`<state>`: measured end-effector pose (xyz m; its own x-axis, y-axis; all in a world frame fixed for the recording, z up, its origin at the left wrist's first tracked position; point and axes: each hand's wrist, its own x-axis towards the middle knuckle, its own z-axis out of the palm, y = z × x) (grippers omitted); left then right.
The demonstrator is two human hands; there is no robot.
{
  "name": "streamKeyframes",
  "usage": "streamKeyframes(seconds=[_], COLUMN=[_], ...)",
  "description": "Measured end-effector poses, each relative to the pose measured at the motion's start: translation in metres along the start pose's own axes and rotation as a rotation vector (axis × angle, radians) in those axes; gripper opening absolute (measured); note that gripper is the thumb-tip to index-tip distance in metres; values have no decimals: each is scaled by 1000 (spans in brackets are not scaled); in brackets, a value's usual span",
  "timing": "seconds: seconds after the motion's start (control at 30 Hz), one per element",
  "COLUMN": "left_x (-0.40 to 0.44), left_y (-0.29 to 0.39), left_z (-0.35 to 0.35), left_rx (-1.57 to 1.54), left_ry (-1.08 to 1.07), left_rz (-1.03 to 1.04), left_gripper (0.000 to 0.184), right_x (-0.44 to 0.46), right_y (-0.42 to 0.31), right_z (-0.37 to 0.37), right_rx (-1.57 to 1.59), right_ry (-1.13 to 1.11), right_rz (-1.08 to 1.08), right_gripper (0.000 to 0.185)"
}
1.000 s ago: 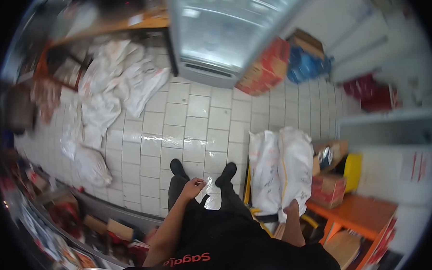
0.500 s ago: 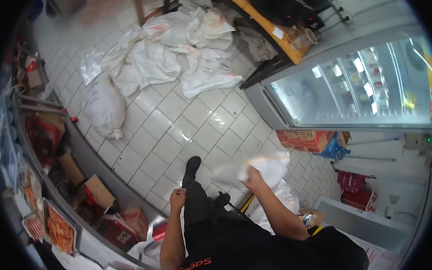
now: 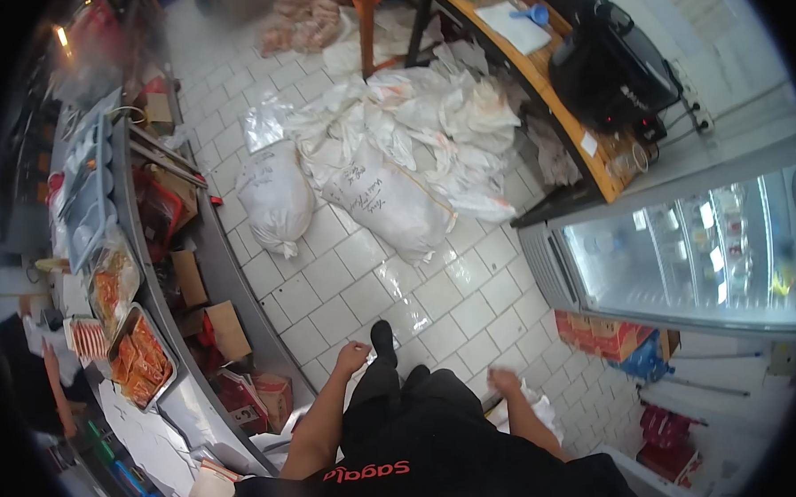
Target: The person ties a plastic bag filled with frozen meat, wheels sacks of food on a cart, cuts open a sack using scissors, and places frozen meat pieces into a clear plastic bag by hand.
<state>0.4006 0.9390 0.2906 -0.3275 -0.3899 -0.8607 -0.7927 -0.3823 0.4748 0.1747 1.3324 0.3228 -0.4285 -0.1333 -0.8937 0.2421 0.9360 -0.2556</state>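
My left hand (image 3: 353, 358) hangs near my left leg, its fingers curled, and I see nothing in it. My right hand (image 3: 503, 382) is above the tiled floor to the right of my legs, blurred, with no sack in it. A filled white sack with dark handwriting (image 3: 392, 204) lies on the floor ahead of my feet. Left of it stands another tied white sack (image 3: 276, 196). Crumpled white sacks (image 3: 463, 112) are heaped behind them. Part of a white sack (image 3: 538, 411) shows beyond my right hand.
A metal counter (image 3: 195, 373) with trays of orange food (image 3: 143, 359) runs along the left. A lit glass-door fridge (image 3: 682, 254) and a wooden table (image 3: 541, 73) stand on the right. Another person's arm (image 3: 58, 388) shows at far left.
The white sack that my right hand held and swung has left it. A filled sack now lies beside the tied one. My view has shifted toward the heap and counter.
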Motion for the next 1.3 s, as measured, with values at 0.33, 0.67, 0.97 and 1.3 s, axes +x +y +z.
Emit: streamKeyframes(seconds=[0.33,0.67,0.97,1.3], left_x=[-6,-58,-49,34], left_y=[87,-15,-82,-64], left_z=[-12,6,131,35], left_rx=[-184,-455,-900,-582], left_ry=[207,729,547,406], left_rz=[196,-73,-452,-147], left_gripper=[35,38,38,38], right_x=[14,132,59,124], right_y=[-18,-445,-573,-534], right_z=[-44,-191,-48,-35], right_rx=[-392,162,-230,-1032], right_ry=[-190,9,-401,-287], right_rz=[-75,-521,-705,-418], right_gripper=[29,13,28,35])
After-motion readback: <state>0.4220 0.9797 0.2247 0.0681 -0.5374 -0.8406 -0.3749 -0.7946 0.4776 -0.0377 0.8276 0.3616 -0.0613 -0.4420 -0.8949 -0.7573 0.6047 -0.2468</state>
